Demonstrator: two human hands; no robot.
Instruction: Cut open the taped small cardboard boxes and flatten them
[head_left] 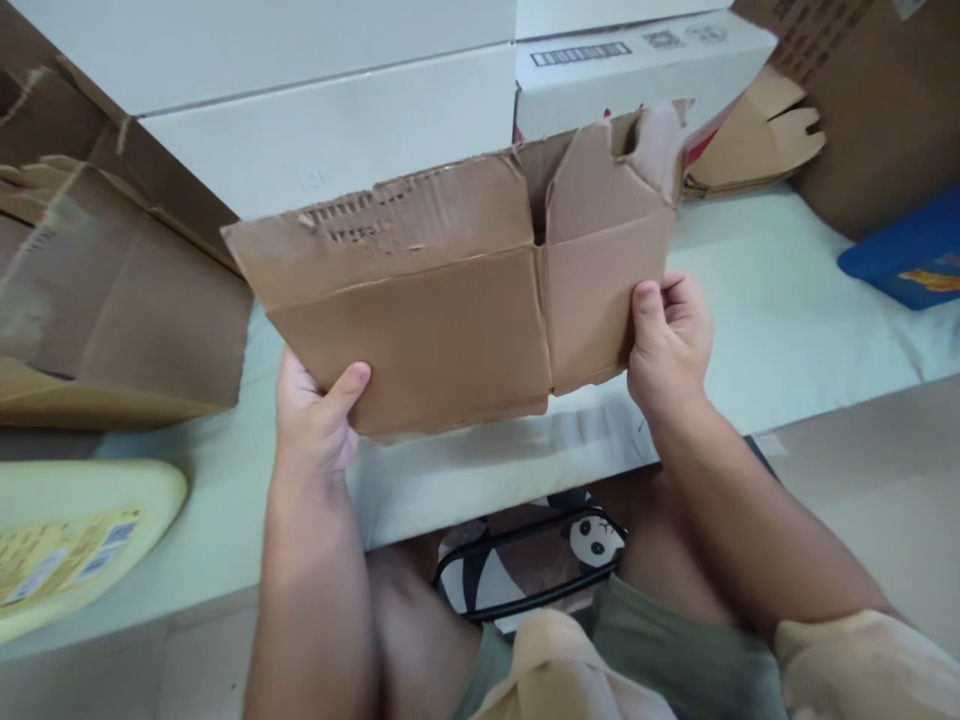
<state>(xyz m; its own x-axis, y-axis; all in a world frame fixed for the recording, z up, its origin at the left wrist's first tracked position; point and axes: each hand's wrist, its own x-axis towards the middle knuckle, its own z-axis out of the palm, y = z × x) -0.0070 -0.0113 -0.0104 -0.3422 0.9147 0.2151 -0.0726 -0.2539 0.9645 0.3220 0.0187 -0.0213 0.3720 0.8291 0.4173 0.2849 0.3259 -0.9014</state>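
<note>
A flattened brown cardboard box (442, 340) is held up in front of me, tilted so that its right end sits higher. Its upper flaps look torn and ragged, with a gap between them right of the middle. My left hand (319, 405) grips the lower left corner, thumb on the front face and fingers behind. At the right edge my right hand (671, 345) pinches the cardboard, its thumb in front. The fingertips behind the sheet are hidden on both sides.
White boxes (337, 140) stand behind the cardboard. To the left is an open brown carton (150, 300), with a yellow plastic item (82, 540) nearer me. Cut cardboard pieces (757, 145) and a blue container (907, 250) lie to the right. A panda-print bag (525, 565) shows below the table edge.
</note>
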